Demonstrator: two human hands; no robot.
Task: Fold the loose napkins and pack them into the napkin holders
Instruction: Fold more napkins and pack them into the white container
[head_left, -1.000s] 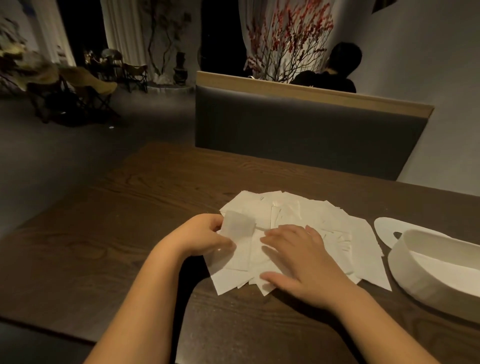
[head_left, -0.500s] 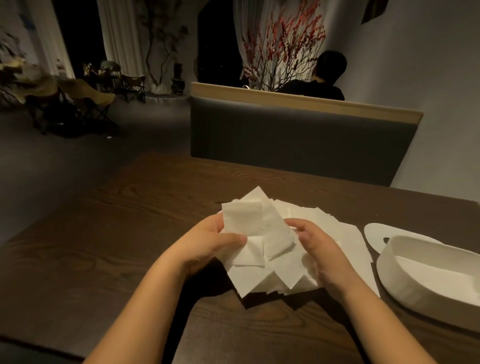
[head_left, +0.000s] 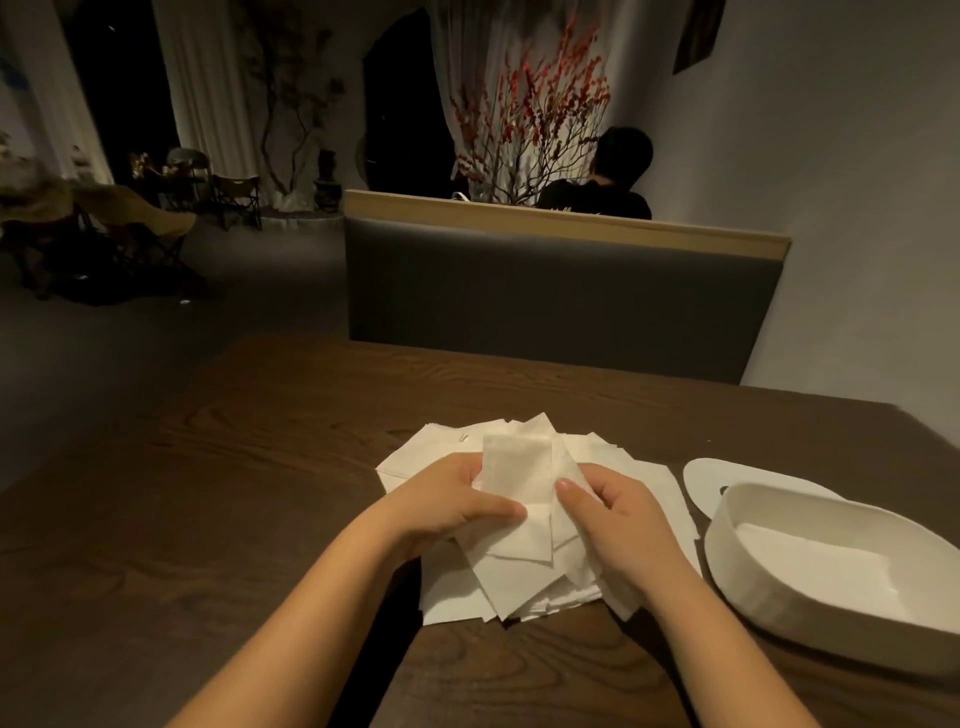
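Above the napkin pile (head_left: 524, 571), folded napkin (head_left: 517, 470) upright, long axis vertical, left hand (head_left: 447, 499) and right hand (head_left: 613, 514) grip pinching it

Soft matt paper napkins (head_left: 519, 561) lie on the dark grained wooden table (head_left: 208, 493); beside them, a smooth matt white holder (head_left: 779, 587).

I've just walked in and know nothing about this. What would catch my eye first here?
Most likely the pile of white napkins in the middle of the dark wooden table, with the left hand and right hand gripping a bunch of them from both sides. To the right sits a white oval napkin holder, its lid lying flat behind it.
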